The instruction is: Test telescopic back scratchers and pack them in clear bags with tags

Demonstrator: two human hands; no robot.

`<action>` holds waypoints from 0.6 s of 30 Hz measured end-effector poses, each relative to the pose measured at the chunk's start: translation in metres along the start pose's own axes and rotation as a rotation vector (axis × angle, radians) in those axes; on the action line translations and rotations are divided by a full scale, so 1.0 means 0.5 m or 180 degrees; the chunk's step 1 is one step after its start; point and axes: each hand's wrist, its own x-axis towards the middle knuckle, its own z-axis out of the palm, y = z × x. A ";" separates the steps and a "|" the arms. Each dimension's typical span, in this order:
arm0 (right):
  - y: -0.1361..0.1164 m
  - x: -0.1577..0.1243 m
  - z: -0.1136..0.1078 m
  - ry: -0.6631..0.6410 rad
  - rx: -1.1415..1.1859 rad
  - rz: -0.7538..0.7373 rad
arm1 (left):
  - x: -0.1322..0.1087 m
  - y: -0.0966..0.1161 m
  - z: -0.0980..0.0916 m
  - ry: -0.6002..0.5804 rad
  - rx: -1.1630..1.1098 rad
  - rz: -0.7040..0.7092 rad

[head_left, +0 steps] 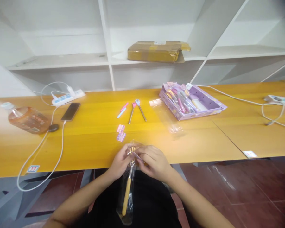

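Observation:
A yellow-handled back scratcher (pixel 126 197) in a clear plastic bag hangs down from the table edge in front of my body. Closed around its upper end, my left hand (pixel 119 162) grips it through the bag. My right hand (pixel 155 162) is closed beside it and pinches a small card (pixel 138 157) against the bag. Beyond my hands lie a pink back scratcher (pixel 132 112) and a blue back scratcher (pixel 141 110), both with metal rods. Pink and blue handle sleeves (pixel 123 110) are left of them. Two small printed cards (pixel 121 133) rest nearer me.
A purple display box (pixel 201 114) with several wrapped back scratchers stands back right, beside an empty plastic bag (pixel 167 115). At left are a drink bottle (pixel 29 119), a phone (pixel 70 111), a power strip (pixel 68 97) and looping white cables. A cardboard box (pixel 154 51) sits on the shelf.

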 end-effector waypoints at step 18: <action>0.043 -0.025 0.031 0.0250 -0.0766 0.0397 | 0.008 -0.012 -0.009 -0.0096 -0.0598 -0.0565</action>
